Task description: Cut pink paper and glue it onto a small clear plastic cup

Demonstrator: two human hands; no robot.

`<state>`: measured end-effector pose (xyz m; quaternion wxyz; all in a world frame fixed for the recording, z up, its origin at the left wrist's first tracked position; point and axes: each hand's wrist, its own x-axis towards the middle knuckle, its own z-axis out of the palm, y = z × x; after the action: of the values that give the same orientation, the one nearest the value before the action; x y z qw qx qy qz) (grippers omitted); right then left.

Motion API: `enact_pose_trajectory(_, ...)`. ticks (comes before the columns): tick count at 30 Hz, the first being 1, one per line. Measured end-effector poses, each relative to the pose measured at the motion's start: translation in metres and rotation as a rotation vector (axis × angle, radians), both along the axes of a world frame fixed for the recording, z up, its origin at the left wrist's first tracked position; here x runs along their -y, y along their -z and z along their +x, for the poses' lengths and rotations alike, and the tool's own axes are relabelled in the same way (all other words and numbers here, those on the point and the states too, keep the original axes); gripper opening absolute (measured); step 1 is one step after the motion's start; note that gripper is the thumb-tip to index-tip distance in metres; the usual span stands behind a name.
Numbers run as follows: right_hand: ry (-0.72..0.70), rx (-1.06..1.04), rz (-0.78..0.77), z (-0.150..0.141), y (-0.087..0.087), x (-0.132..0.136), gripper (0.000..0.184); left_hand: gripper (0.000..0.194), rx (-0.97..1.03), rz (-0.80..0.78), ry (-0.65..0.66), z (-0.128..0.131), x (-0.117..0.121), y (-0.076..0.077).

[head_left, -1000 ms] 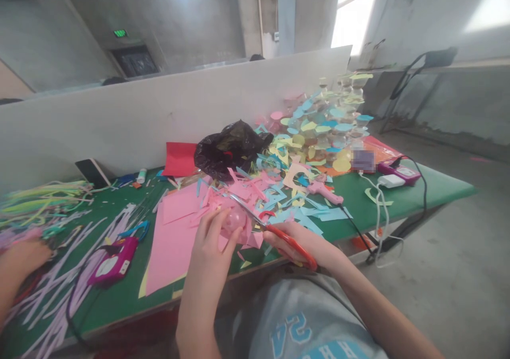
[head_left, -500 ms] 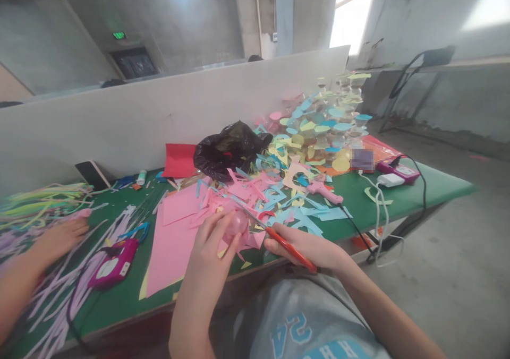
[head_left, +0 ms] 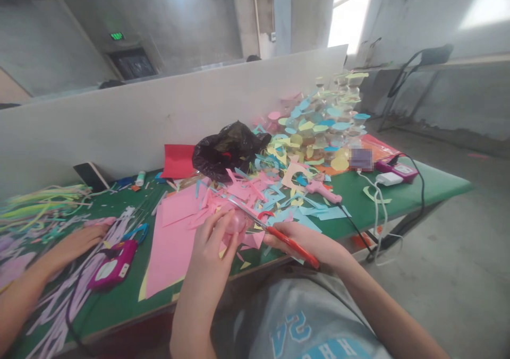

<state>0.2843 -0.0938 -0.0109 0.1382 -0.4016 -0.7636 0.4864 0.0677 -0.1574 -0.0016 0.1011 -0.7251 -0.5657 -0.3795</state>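
Holding pink ball (head_left: pixel 236 223) and red-handled scissors (head_left: pixel 292 246), grey shirt (head_left: pixel 326 308) reading "24"

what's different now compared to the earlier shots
The other person's hand at the far left has moved right across the paper strips, closer to the purple box. Nothing was clearly let go of: the left hand still holds the pink ball, and the right hand the scissors. The black bag stayed put.
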Motion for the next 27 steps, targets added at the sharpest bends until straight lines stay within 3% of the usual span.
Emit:
enact_pose_trajectory(7,-0.027,-0.014,-0.005,0.0026,-0.0039,0.0044,0.053,0.037,-0.011,0.083,0.006,0.0011,-0.0033,0.0008)
enact_pose_trajectory(14,-0.067,-0.024,0.024,0.0031,-0.0063,0.0063,0.054,0.040,-0.049,0.000,0.020,0.0053,0.0007,-0.0043)
enact_pose_trajectory(19,-0.018,-0.045,-0.018,0.0021,-0.0055,0.0041,0.054,0.040,-0.047,-0.010,0.020,0.0049,-0.0003,-0.0034)
enact_pose_trajectory(27,0.005,-0.057,-0.032,-0.0006,-0.0078,0.0055,0.048,0.029,0.042,-0.019,-0.054,0.0065,-0.0063,0.0025)
